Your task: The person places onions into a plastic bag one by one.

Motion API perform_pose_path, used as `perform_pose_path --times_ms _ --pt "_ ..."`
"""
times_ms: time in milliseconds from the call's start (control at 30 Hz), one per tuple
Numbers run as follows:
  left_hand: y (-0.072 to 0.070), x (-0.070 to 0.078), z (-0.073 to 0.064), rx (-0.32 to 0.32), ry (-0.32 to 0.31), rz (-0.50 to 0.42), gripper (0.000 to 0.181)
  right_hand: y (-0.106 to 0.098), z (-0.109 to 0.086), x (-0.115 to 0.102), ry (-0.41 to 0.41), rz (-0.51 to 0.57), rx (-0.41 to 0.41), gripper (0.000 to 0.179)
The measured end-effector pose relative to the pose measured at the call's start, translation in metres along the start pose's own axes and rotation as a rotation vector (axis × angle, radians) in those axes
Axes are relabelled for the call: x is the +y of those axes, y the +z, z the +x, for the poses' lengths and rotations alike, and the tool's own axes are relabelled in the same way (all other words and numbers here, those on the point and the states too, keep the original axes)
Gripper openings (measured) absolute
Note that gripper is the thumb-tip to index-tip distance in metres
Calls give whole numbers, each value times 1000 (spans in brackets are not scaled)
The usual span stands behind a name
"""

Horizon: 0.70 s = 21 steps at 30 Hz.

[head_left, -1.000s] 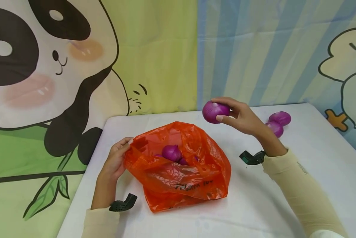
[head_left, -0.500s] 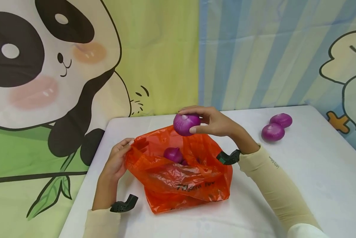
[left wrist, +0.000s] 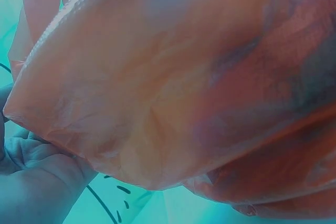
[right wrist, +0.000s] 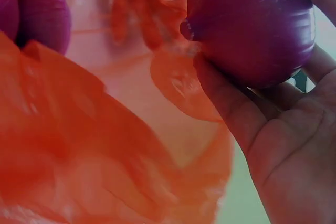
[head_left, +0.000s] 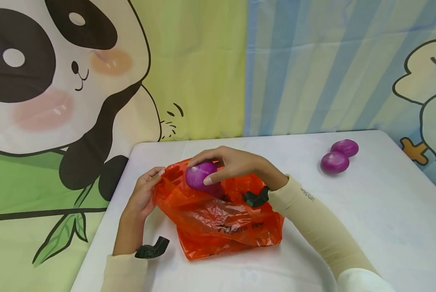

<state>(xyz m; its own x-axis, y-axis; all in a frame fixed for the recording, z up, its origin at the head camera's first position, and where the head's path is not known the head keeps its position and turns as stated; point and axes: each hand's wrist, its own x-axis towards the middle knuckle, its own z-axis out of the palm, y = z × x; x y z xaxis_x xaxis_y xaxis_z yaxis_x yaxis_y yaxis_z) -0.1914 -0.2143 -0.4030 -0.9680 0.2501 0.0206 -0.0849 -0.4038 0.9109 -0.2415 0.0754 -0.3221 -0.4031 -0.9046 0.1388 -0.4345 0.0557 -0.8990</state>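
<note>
In the head view, the right hand (head_left: 232, 162) holds a purple onion (head_left: 196, 177) at the mouth of the orange bag (head_left: 232, 231), thumb on one side and fingers on the other. A pale spot on the onion faces up. The left hand (head_left: 145, 192) pinches the bag's left edge. One onion (head_left: 334, 162) and another onion (head_left: 345, 147) sit close together on the white table (head_left: 378, 211), right of the bag and farther back. The left wrist view shows the bag's outer side up close, hiding what is inside. The right wrist view shows the held onion's little tip (right wrist: 188, 29), pointing left toward the bag. The onion is cut off there, so I cannot tell its longest way. More purple onions (right wrist: 44, 14) peek out behind the bag's front edge.
</note>
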Motion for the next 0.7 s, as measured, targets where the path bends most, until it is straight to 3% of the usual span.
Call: perform_pose_path --times_ms 200,467,700 --pt "1 1 0 8 10 11 15 9 15 9 34 -91 -20 52" --pt "1 0 2 35 10 0 12 15 32 17 102 -180 33 52" --pt "1 3 1 66 13 -6 11 19 35 23 82 -214 43 55"
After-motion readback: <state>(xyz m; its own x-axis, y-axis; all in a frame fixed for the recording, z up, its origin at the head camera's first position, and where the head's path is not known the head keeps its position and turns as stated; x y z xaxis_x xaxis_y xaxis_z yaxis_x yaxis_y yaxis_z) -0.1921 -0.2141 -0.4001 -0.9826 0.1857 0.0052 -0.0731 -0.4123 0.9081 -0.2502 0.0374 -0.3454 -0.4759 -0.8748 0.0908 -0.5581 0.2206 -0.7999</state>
